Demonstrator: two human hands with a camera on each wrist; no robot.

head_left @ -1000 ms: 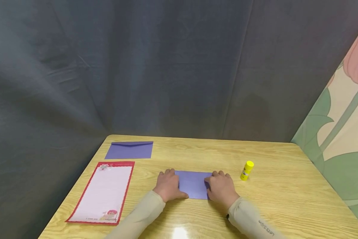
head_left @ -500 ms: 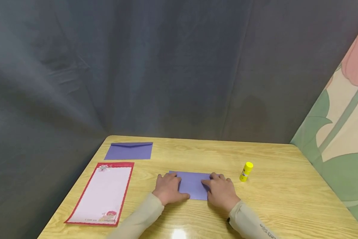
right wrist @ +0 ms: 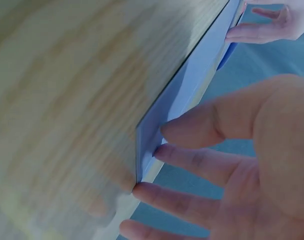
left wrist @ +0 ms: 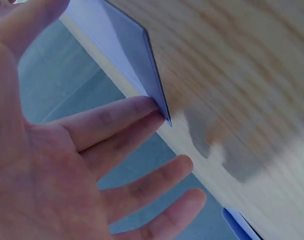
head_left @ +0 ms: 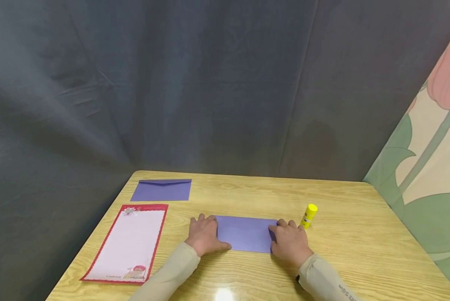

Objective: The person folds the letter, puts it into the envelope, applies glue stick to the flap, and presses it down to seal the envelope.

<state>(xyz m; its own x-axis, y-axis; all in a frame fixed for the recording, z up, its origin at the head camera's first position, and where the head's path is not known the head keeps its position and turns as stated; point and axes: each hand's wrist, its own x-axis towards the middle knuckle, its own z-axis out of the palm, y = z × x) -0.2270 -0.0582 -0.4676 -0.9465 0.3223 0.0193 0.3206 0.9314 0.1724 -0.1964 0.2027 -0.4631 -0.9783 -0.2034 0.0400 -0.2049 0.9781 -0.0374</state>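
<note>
The envelope (head_left: 243,234) lies flat on the table (head_left: 247,194) between the hands, one at each end. The left hand (head_left: 205,237) has its fingers loosely extended, tips touching the end; the right hand (head_left: 290,242) is relaxed too, thumb over the face and fingers at the edge, neither gripping. With contact only at the ends, the envelope could skew or bow if one side pushes harder (paper gives easily). The glue (head_left: 309,216) stands just beyond the right fingers, so an outward reach might topple it. The left sleeve (head_left: 176,267) passes close to the bottom corner of the letter (head_left: 126,244), and a sideways sweep could drag it. A second envelope (head_left: 161,191), flap edge showing, lies farther back, well apart from both hands.
</note>
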